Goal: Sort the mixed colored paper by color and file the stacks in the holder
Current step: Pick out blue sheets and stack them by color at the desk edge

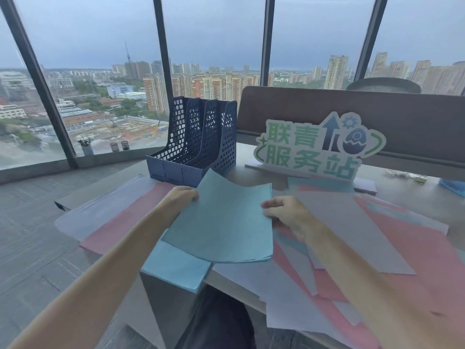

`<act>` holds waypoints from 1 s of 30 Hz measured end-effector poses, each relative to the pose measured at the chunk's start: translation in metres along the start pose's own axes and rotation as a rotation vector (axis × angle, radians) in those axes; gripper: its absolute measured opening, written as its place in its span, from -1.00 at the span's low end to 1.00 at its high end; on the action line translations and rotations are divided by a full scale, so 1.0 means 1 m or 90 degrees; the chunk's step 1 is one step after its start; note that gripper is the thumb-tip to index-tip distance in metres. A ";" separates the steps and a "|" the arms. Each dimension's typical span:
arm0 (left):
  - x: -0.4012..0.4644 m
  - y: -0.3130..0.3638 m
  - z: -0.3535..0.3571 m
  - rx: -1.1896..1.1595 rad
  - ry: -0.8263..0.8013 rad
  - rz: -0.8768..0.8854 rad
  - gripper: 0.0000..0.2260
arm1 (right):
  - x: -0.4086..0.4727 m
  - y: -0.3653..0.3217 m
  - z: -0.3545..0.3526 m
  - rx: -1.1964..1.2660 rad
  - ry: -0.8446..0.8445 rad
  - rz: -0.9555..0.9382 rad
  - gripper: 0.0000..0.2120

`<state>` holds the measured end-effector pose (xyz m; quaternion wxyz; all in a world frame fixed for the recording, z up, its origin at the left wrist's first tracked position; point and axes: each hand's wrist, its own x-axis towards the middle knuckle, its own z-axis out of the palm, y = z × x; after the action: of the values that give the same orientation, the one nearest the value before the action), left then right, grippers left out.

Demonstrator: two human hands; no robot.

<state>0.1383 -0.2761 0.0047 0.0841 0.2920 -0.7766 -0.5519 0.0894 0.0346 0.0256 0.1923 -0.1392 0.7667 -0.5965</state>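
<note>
Both hands are holding a blue stack [221, 222] just above the tabletop [407, 197]. The left hand [180, 200] is gripping the stack's left edge, fingers curled under it. The right hand [285, 214] is pinching the right edge, thumb on top. The sheets are sagging between the hands and their near edges are fanning slightly, so the stack is not squared.

Step in hand, as judged: the blue sheets are being gathered and lifted as one colour group. Sorting is part done. More blue paper [176, 268] is lying below the left hand, hanging over the tabletop's near edge. Pink sheets [120, 227] and pale sheets [100, 205] are lying left of the left hand. A mixed pile [377, 243] of pink, pale and blue sheets is spreading right of and beneath the right hand.

The holder [196, 144] is standing just beyond the left hand, its slots appearing empty. Next move, as judged: squaring the edges against the tabletop, then turning the stack upright and feeding it into one slot without curling the corners.

Limits of view: the left fingers are hidden under the paper. The pile's lower layers are covered. The holder's slot floors are hard to make out. A sign [319, 147] beyond the right hand is covering sheets behind its base.
</note>
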 end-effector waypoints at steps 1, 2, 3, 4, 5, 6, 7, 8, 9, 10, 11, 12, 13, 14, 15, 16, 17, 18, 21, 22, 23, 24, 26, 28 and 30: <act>-0.008 -0.001 -0.011 0.015 0.001 0.000 -0.55 | 0.002 0.001 0.009 0.002 -0.014 0.001 -0.87; -0.021 0.003 -0.018 0.022 0.013 0.001 -0.64 | 0.004 0.001 0.018 -0.002 -0.021 0.002 -0.88; -0.036 0.006 -0.025 0.027 0.018 -0.007 -0.76 | 0.006 0.000 0.027 -0.008 -0.027 0.002 -0.87; -0.040 0.002 -0.034 0.032 0.029 -0.005 -0.85 | 0.006 -0.001 0.035 -0.013 -0.036 0.002 -0.86; -0.045 -0.001 -0.042 0.040 0.034 -0.005 -0.89 | 0.006 -0.002 0.043 -0.015 -0.048 0.003 -0.84; -0.051 -0.003 -0.049 0.050 0.038 0.000 -0.89 | 0.006 -0.002 0.051 -0.017 -0.064 0.003 -0.83; -0.057 -0.004 -0.056 0.061 0.037 0.002 -0.84 | 0.006 -0.002 0.058 -0.020 -0.079 0.001 -0.82; -0.057 -0.008 -0.063 0.073 0.028 0.007 -0.77 | 0.006 -0.002 0.066 -0.020 -0.091 -0.001 -0.82; -0.058 -0.012 -0.069 0.084 0.020 0.009 -0.73 | 0.006 0.000 0.073 -0.017 -0.103 -0.005 -0.82; -0.059 -0.014 -0.074 0.093 0.024 0.005 -0.75 | 0.007 0.002 0.079 -0.014 -0.114 -0.007 -0.83; -0.057 -0.018 -0.078 0.104 0.033 0.007 -0.81 | 0.008 0.004 0.084 -0.019 -0.120 -0.007 -0.84; -0.055 -0.022 -0.081 0.113 0.042 0.013 -0.88 | 0.009 0.005 0.089 -0.027 -0.126 -0.005 -0.85; -0.053 -0.025 -0.083 0.116 0.055 0.018 -0.93 | 0.011 0.007 0.093 -0.037 -0.131 -0.003 -0.85; -0.052 -0.028 -0.084 0.121 0.068 0.024 -0.96 | 0.012 0.008 0.096 -0.042 -0.134 -0.001 -0.85; -0.052 -0.030 -0.084 0.123 0.079 0.029 -0.95 | 0.014 0.010 0.099 -0.050 -0.135 0.001 -0.86; -0.050 -0.033 -0.084 0.121 0.083 0.036 -0.92 | 0.015 0.011 0.102 -0.060 -0.134 -0.001 -0.86; -0.048 -0.035 -0.084 0.120 0.087 0.038 -0.90 | 0.017 0.012 0.104 -0.076 -0.131 -0.004 -0.86; -0.045 -0.038 -0.084 0.116 0.093 0.038 -0.90 | 0.018 0.014 0.105 -0.088 -0.127 -0.009 -0.87; -0.039 -0.043 -0.081 0.121 0.103 0.044 -0.90 | 0.023 0.020 0.108 -0.118 -0.107 -0.023 -0.85; -0.036 -0.044 -0.080 0.124 0.107 0.044 -0.91 | 0.024 0.022 0.108 -0.134 -0.104 -0.027 -0.84; -0.035 -0.044 -0.079 0.132 0.111 0.042 -0.91 | 0.025 0.022 0.108 -0.154 -0.099 -0.030 -0.83; -0.033 -0.046 -0.079 0.139 0.116 0.042 -0.91 | 0.025 0.022 0.108 -0.179 -0.096 -0.032 -0.82; -0.030 -0.048 -0.077 0.161 0.129 0.043 -0.92 | 0.026 0.021 0.109 -0.253 -0.094 -0.042 -0.80; -0.027 -0.051 -0.076 0.204 0.146 0.048 -0.93 | 0.027 0.020 0.109 -0.343 -0.095 -0.059 -0.75; -0.028 -0.051 -0.077 0.286 0.157 0.062 -0.88 | 0.028 0.020 0.106 -0.402 -0.085 -0.072 -0.71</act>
<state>0.2139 -0.3342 -0.0072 0.1377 0.3309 -0.8767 -0.3207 0.1135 -0.0638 -0.0199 0.1561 -0.2735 0.8905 -0.3285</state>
